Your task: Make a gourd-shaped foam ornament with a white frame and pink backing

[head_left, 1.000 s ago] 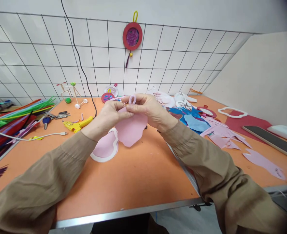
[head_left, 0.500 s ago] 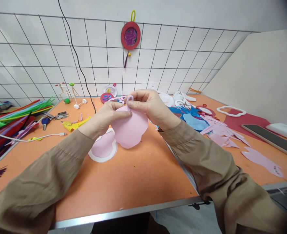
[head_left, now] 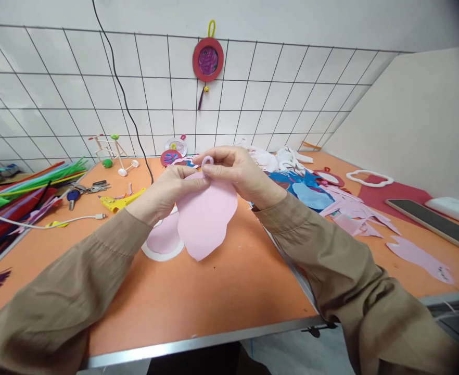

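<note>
A pink paper cutout (head_left: 204, 224) with a wavy edge hangs from both hands above the table. At its top stands a small pale purple pipe cleaner loop (head_left: 207, 162). My left hand (head_left: 170, 190) pinches the paper's upper edge, its thumb lying across the front just below the loop. My right hand (head_left: 239, 172) is closed at the loop, thumb in front, fingers behind and partly hidden. Below and to the left, a white-rimmed pink paper piece (head_left: 163, 239) lies on the table, partly covered by the left hand and the hanging cutout.
On the left lie colourful pipe cleaners (head_left: 26, 192), keys (head_left: 73, 197), a white cable (head_left: 58, 223) and a yellow glue gun (head_left: 122, 200). Paper scraps (head_left: 354, 208), a white scalloped ring (head_left: 370, 177) and a phone (head_left: 436, 225) are at right. The metal table edge (head_left: 198, 341) runs in front.
The pink cutout has tilted, so its lower edge now hangs further down and shows more of its face. Both hands stay at the loop, almost unmoved.
</note>
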The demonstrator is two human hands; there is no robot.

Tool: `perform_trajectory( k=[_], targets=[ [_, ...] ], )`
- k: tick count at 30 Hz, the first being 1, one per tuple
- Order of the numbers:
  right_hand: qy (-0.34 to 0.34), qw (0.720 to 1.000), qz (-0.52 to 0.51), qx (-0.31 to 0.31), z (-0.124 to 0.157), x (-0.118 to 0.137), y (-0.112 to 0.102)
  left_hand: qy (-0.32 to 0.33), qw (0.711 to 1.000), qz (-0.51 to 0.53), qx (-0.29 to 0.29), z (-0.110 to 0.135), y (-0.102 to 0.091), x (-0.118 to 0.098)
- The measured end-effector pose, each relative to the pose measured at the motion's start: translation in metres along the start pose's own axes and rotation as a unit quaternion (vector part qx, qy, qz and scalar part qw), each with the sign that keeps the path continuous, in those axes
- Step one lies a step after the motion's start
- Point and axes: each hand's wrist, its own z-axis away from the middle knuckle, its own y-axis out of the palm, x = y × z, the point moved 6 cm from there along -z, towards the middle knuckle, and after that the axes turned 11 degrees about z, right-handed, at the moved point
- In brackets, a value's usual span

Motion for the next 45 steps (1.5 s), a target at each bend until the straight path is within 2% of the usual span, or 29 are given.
perform_trajectory(
  k=[13, 19, 30, 37, 45],
  targets=[
    [-0.008, 0.997, 0.059, -0.044, -0.004, 0.0, -0.013, 0.002, 0.998, -0.055, -0.008, 0.0, -0.002, -0.005],
    [-0.011, 0.997, 0.071, -0.038, -0.004, 0.001, -0.012, 0.004, 0.999, -0.045, -0.001, 0.0, -0.002, -0.003],
    [0.008, 0.999, 0.032, -0.02, -0.002, -0.003, -0.005, -0.005, 1.0, 0.004, 0.008, -0.001, -0.001, 0.001],
    [-0.002, 0.999, 0.039, -0.02, -0.003, -0.002, -0.007, 0.002, 1.0, -0.007, -0.016, 0.001, -0.004, 0.001],
    [-0.004, 0.999, 0.034, -0.01, -0.003, -0.003, -0.007, 0.015, 1.0, -0.014, -0.01, 0.0, -0.004, -0.001]
  ],
)
